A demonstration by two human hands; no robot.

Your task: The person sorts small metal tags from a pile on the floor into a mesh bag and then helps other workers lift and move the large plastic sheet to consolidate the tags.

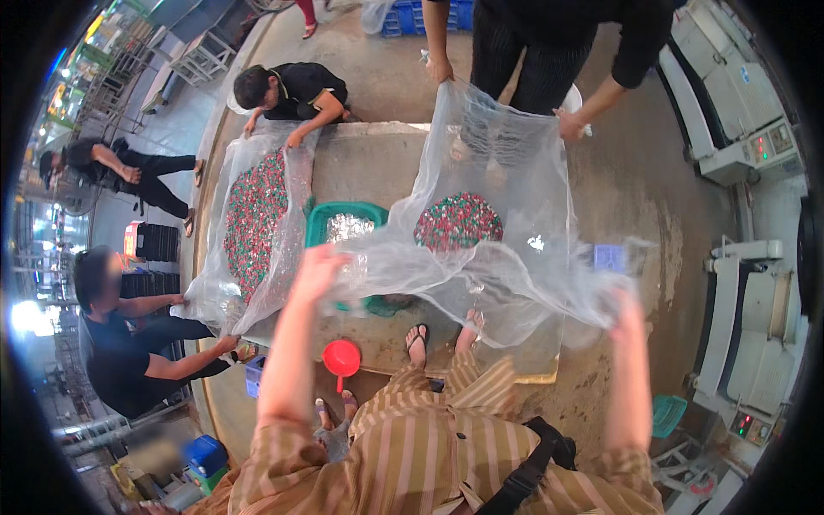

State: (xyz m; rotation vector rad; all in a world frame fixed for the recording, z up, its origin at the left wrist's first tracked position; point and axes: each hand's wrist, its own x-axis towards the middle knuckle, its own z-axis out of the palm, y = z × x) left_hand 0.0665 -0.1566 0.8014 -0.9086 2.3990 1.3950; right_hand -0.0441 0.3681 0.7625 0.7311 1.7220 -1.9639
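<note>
Both my arms are stretched forward, holding the near edge of a translucent white mesh net. My left hand is closed on its left corner, somewhat blurred. Closed on the right corner is my right hand, also blurred, with its fingers partly hidden by bunched mesh. A heap of small red, green and white pieces, too small to name, lies in the net's middle. Opposite me, a standing person's hands grip the far edge. The near side of the net is raised in loose folds.
At left, two people stretch a second mesh net bearing similar small pieces. A green basket stands between the nets. A red dipper lies near my left foot. White machines line the right side.
</note>
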